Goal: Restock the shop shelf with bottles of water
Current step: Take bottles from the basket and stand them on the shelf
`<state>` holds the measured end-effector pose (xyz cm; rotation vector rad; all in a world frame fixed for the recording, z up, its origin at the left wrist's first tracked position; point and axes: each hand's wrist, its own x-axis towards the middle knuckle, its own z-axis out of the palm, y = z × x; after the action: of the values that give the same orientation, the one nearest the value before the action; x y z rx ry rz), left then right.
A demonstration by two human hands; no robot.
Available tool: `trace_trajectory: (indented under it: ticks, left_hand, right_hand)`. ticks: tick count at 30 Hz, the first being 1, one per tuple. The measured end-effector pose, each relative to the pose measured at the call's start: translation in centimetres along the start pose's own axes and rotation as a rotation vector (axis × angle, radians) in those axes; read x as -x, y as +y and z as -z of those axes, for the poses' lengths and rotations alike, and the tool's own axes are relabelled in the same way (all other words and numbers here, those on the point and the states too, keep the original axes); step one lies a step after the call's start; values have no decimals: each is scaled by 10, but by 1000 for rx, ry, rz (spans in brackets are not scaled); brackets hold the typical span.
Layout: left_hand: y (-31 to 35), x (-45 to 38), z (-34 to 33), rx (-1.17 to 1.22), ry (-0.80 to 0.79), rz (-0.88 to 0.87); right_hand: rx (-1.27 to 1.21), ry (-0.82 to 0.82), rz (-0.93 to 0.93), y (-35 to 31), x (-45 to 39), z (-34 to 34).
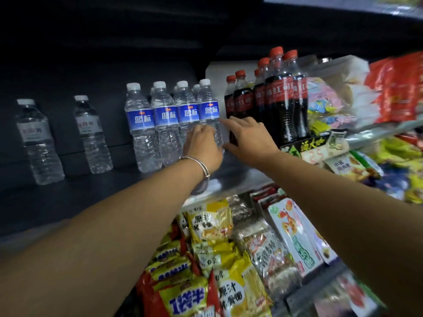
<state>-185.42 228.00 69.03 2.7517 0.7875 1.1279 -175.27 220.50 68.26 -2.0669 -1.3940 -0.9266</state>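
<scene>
A row of blue-label water bottles (164, 117) stands on the dark shelf (91, 197), with more bottles behind them. My left hand (202, 146), a silver bangle on its wrist, is curled around the lower part of the rightmost blue-label bottle (208, 109). My right hand (248, 139) is spread open just right of that bottle, its fingertips touching the bottle's side. Two white-label water bottles (34, 136) (89, 126) stand apart at the left of the shelf.
Red-capped cola bottles (281, 99) stand right beside the water, directly behind my right hand. Snack bags (393, 92) fill the shelf to the right. Noodle packs (212, 227) and boxes fill the shelf below. Bare shelf lies between the white-label bottles and in front.
</scene>
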Motion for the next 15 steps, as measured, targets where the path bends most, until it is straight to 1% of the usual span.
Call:
trace_trajectory:
  ticks: [4, 7, 11, 15]
  left_hand:
    - [12, 79, 6, 27, 139, -129]
    - [10, 146, -5, 96, 170, -171]
    - [-5, 230, -44, 168, 111, -99]
    - [-24, 302, -93, 198, -33, -18]
  right_hand:
    - [-29, 141, -31, -25, 80, 20]
    - [-29, 158, -66, -39, 147, 11]
    - [-47, 54, -132, -55, 237, -17]
    - [-60, -61, -135, -63, 311, -52]
